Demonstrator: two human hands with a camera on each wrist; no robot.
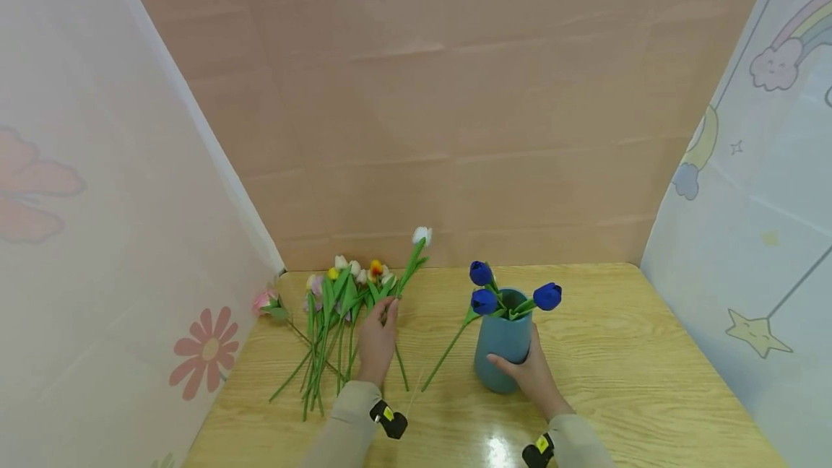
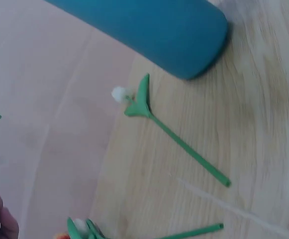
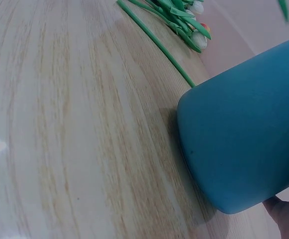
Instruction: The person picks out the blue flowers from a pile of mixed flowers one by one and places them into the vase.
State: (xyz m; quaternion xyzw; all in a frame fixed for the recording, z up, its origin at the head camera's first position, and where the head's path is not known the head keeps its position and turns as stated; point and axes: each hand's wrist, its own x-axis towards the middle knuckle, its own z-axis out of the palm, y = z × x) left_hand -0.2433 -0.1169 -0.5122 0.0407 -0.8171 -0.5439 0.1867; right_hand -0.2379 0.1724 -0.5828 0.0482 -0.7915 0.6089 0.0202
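My left hand (image 1: 378,338) pinches the green stem of a white tulip (image 1: 422,235), whose bloom points up and away. In the left wrist view only some fingers (image 2: 5,219) show at the left edge. Around the blue-grey vase (image 1: 499,356) curls my right hand (image 1: 536,374), with the thumb across its front. The vase stands on the table, slightly tilted, with several blue tulips (image 1: 547,296) in it. Part of the right hand is hidden behind the vase (image 3: 248,129). Between the hands lies a single green-stemmed tulip (image 2: 189,149) with a whitish bloom.
A pile of artificial flowers (image 1: 338,309) in white, yellow, orange and lilac lies left of my left hand. A pink flower (image 1: 264,301) is at the pile's far left. The wooden table (image 1: 624,381) meets a brown backdrop (image 1: 455,128) behind and patterned sheets at both sides.
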